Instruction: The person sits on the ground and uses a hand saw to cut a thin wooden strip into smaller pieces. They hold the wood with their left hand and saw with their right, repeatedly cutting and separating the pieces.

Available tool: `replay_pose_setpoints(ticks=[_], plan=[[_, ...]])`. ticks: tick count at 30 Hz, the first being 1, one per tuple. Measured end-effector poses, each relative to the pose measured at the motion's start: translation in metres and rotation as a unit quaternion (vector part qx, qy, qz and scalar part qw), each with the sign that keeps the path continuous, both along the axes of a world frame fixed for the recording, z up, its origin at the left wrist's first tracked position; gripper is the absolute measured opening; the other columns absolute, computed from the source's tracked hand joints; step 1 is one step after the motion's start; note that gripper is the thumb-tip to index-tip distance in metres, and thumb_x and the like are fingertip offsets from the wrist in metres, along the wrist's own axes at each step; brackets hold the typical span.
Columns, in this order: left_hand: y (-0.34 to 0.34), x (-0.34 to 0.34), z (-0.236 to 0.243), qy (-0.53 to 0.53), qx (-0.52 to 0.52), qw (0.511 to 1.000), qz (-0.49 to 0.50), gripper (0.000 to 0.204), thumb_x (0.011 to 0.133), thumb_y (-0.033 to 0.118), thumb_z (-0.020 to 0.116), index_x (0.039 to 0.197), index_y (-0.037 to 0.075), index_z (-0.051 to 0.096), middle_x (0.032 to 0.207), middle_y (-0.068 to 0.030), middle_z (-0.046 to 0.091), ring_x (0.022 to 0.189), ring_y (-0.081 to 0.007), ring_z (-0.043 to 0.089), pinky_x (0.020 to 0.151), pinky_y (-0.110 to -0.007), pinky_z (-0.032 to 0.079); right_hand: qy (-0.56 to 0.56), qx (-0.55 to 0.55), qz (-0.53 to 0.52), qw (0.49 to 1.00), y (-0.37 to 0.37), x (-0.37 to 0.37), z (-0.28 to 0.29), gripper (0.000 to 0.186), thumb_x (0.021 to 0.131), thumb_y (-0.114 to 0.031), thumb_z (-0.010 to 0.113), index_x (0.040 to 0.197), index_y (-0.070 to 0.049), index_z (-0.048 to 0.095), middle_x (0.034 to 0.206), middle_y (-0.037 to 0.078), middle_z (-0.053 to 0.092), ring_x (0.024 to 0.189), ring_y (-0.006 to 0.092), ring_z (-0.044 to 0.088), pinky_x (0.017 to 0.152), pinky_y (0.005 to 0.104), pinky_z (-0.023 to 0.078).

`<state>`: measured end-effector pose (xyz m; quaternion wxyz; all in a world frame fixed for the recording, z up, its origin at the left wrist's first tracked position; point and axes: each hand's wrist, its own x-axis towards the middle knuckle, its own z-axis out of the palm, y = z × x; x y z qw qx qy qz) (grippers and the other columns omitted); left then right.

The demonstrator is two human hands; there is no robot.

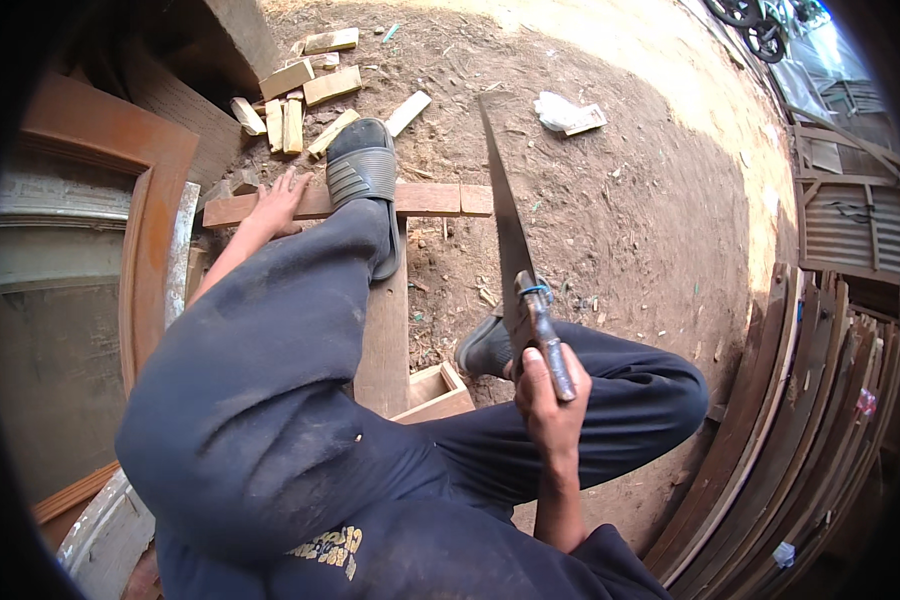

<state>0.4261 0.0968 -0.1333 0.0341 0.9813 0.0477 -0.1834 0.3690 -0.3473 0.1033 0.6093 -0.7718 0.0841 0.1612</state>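
My left hand [278,207] grips a reddish wooden batten [427,198], which lies crosswise on a wooden plank [378,345]. My sandaled left foot [360,170] presses on the batten beside that hand. Near the batten's right end [476,200] a dark line crosses it; whether this is a full cut I cannot tell. My right hand [550,395] is closed round the handle of a handsaw [507,215], whose long blade points up and away, just right of the batten's end.
Short wood offcuts [330,85] and a white bag [555,112] lie on the dirt. A wooden box [432,398] sits below the plank's right side, near my right foot [485,345]. Framed panels [100,150] stand left, stacked boards [780,410] right, wheels [763,40] at top right.
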Motion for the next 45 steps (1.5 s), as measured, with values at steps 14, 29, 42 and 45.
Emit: replay_pose_setpoints(ticks=[14, 29, 42, 45], plan=[[-0.055, 0.246, 0.175, 0.061, 0.022, 0.991, -0.114, 0.036, 0.078, 0.025, 0.061, 0.105, 0.002, 0.067, 0.101, -0.0218, 0.067, 0.095, -0.0344, 0.064, 0.085, -0.04, 0.051, -0.057, 0.13, -0.219, 0.965, -0.028, 0.063, 0.034, 0.015, 0.096, -0.015, 0.052, 0.087, -0.004, 0.05, 0.057, -0.002, 0.034, 0.043, 0.006, 0.033, 0.039, 0.0212, 0.03], [-0.108, 0.233, -0.096, -0.042, 0.015, 0.976, 0.212, 0.054, 0.08, 0.036, 0.069, 0.12, 0.002, 0.055, 0.117, -0.0231, 0.06, 0.107, -0.0358, 0.061, 0.092, -0.044, 0.05, 0.023, 0.157, -0.345, 0.925, -0.048, 0.05, 0.029, 0.016, 0.089, -0.012, 0.053, 0.084, -0.001, 0.042, 0.051, 0.0, 0.034, 0.039, 0.0075, 0.031, 0.033, 0.0231, 0.029], [-0.179, 0.181, 0.018, -0.098, -0.336, 0.934, 0.066, 0.06, 0.087, 0.044, 0.058, 0.125, 0.0, 0.045, 0.108, -0.0238, 0.061, 0.099, -0.0348, 0.062, 0.091, -0.044, 0.047, 0.035, 0.235, -0.288, 0.928, -0.046, 0.049, 0.04, 0.013, 0.092, -0.011, 0.051, 0.085, -0.002, 0.045, 0.053, -0.001, 0.032, 0.041, 0.0073, 0.031, 0.037, 0.0236, 0.031], [-0.211, 0.149, 0.021, -0.143, -0.357, 0.916, 0.115, 0.051, 0.088, 0.033, 0.052, 0.123, 0.0, 0.035, 0.102, -0.0298, 0.06, 0.095, -0.043, 0.06, 0.088, -0.052, 0.046, 0.026, 0.247, -0.287, 0.925, -0.05, 0.046, 0.038, 0.011, 0.093, -0.011, 0.051, 0.089, -0.002, 0.047, 0.054, -0.001, 0.033, 0.042, 0.0073, 0.033, 0.037, 0.0236, 0.031]])
